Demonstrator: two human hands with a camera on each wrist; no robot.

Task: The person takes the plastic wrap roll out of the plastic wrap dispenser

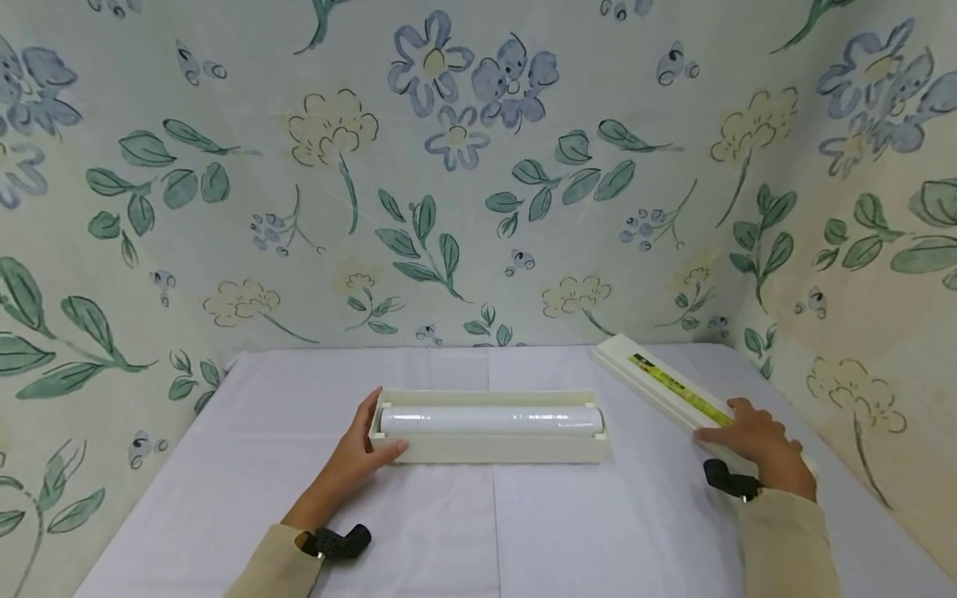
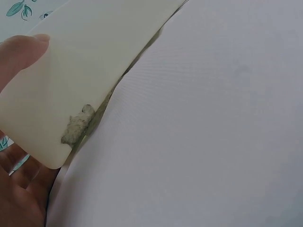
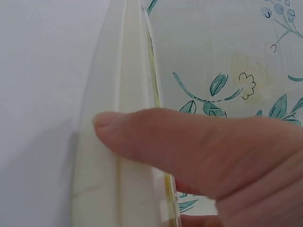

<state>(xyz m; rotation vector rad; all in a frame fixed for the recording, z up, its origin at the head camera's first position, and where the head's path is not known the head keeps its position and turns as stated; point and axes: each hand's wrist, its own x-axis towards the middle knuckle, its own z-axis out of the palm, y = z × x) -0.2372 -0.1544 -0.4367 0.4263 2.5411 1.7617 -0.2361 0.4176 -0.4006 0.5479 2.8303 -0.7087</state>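
A long cream plastic box lies in the middle of the table with a roll of clear plastic film inside it. My left hand grips the box's left end, thumb on the front wall and fingers behind. In the left wrist view the thumb presses the box wall, and a grey worn patch shows near its lower corner. To the right, my right hand holds the long cream lid with a yellow-green label, which slants across the table. The right wrist view has the thumb lying over the lid's edge.
A white cloth with fold lines covers the table. Floral fabric hangs behind and along both sides. Black wrist cameras sit at both sleeve cuffs.
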